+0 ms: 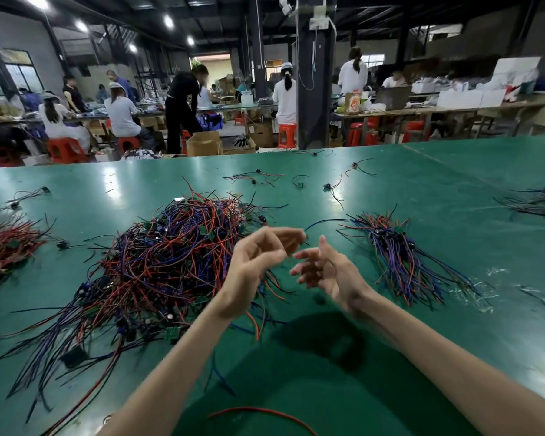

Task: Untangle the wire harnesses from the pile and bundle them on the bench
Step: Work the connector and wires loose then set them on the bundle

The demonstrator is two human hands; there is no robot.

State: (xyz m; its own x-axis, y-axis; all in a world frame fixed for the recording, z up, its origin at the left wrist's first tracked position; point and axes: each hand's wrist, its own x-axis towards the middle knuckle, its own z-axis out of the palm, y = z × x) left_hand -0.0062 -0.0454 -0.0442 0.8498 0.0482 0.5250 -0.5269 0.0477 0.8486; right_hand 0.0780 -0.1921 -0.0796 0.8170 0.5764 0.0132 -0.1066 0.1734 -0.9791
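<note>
Left hand (258,262): hovering by the pile's right edge, fingers curling, tips pinching the end of a blue wire (326,221).
Right hand (328,272): hanging just beside the left, fingers loosely spread, holding nothing; blurred.
Tangled pile (158,269): lying on the green bench (453,196), left of the hands; red, blue and black wires.
Sorted bundle (400,259): lying right of the hands, apart from the pile.
Red bundle (4,247): lying at the far left edge.
Loose harnesses (258,177): lying scattered farther back.

Tangled pile (170,262) lies centre of bench (422,184), sorted bundle (400,256) nearer its rt edge. Between them L hand (258,262) seems to pinch a blue wire (324,221); R hand (328,272) fingers loose, blurred.
</note>
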